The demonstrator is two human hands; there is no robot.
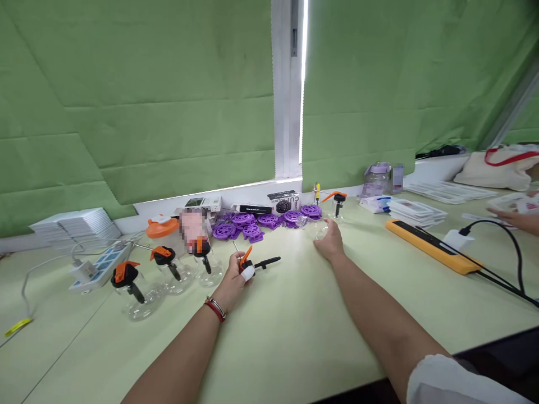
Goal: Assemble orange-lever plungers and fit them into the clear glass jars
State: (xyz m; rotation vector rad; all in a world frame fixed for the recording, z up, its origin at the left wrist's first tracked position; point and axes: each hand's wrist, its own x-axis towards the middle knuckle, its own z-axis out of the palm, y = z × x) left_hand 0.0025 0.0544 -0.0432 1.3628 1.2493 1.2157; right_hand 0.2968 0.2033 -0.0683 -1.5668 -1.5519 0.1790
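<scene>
Gripping a black and orange pump top (252, 262), the left hand (236, 278) rests near the middle of the tabletop (295, 325), its fingers closed around the orange trigger end while the black stem pokes out to the right, just above the surface. One fingertip wears a white wrap. The right hand (330, 241) reaches toward the far edge and lies on a small clear bottle (316, 229); its fingers curl loosely over the bottle, though I cannot tell whether they actually clasp it or only touch it.

3 clear bottles (168, 275) already fitted with the same tops stand to the left of the left hand, toward the left edge. A heap of purple discs (256, 221) lies along the far edge, and another bottle with an orange trigger (337, 205) stands just beyond the right hand.

Risks, as I judge them: the clear bottle looks light and smooth, so a loose touch could send it rolling into the purple discs or knock over the bottle behind it. The stem juts out unsupported and could snag on the tabletop and bend. The left forearm lies close to the 3 finished bottles, so a sweep leftward might topple them. A black cable (505, 264) crosses the right corner, well apart from both hands.
</scene>
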